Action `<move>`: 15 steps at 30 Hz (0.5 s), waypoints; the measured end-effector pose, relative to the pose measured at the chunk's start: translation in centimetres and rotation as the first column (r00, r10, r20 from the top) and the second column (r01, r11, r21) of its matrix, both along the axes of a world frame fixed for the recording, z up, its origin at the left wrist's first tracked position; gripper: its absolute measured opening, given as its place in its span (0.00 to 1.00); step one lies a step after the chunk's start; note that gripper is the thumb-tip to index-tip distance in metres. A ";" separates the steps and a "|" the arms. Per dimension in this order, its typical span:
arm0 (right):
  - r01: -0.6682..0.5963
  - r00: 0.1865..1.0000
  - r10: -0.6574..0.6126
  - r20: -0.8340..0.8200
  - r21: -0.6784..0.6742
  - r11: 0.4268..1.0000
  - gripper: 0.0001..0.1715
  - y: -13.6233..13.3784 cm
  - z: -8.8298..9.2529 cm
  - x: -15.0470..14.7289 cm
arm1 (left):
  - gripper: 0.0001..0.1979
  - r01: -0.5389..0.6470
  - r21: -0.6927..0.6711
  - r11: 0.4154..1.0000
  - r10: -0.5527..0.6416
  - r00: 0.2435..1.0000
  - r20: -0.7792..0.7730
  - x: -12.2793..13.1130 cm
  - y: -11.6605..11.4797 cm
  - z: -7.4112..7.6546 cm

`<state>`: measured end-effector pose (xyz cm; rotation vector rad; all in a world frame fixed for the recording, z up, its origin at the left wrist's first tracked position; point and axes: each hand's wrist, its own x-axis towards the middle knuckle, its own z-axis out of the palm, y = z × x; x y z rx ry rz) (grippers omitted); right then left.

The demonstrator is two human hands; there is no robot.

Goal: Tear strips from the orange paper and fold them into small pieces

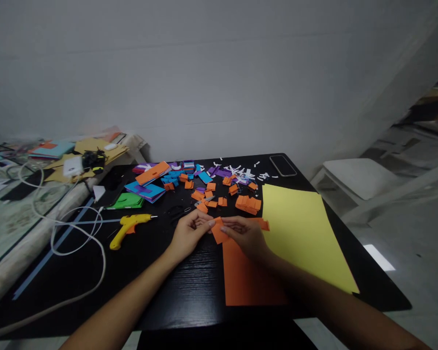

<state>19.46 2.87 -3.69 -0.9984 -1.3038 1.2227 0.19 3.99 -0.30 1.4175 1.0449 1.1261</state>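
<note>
Between my two hands is a small piece of orange paper (219,232), held over the black table. My left hand (191,233) pinches its left edge with thumb and fingertips. On the other side, my right hand (246,236) has its fingers closed on the paper's upper right part. A larger orange sheet (246,282) lies flat under my right hand and forearm. Just beyond the hands are scissors (204,200), several small folded orange pieces (222,201) and a stack of folded orange pieces (248,204).
Yellow sheets (302,228) lie at the right, a phone (282,165) behind them. On the left are a yellow glue gun (131,227), a white cable (104,262) and green paper (126,201). White scraps (243,172) lie near the wall; a white stool (354,177) stands right.
</note>
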 end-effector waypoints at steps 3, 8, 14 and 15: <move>-0.026 1.000 0.027 -0.007 0.004 1.000 0.19 -0.1 0.5 0.0 | 0.14 -0.013 0.019 1.000 0.014 0.999 -0.031 0.0 0.0 -0.1; -0.053 0.999 0.053 -0.002 0.028 0.998 0.20 -0.2 0.6 -0.1 | 0.12 0.006 0.130 0.991 0.017 0.984 -0.175 -0.1 -0.2 -0.4; -0.036 0.999 0.036 0.017 0.023 0.999 0.16 0.0 0.5 -0.1 | 0.09 0.066 0.293 0.954 0.027 0.953 -0.301 -0.2 -0.5 -0.3; -0.038 0.999 0.038 0.012 0.019 0.999 0.16 0.0 0.5 -0.1 | 0.09 0.068 0.304 0.950 0.028 0.952 -0.303 -0.3 -0.5 -0.2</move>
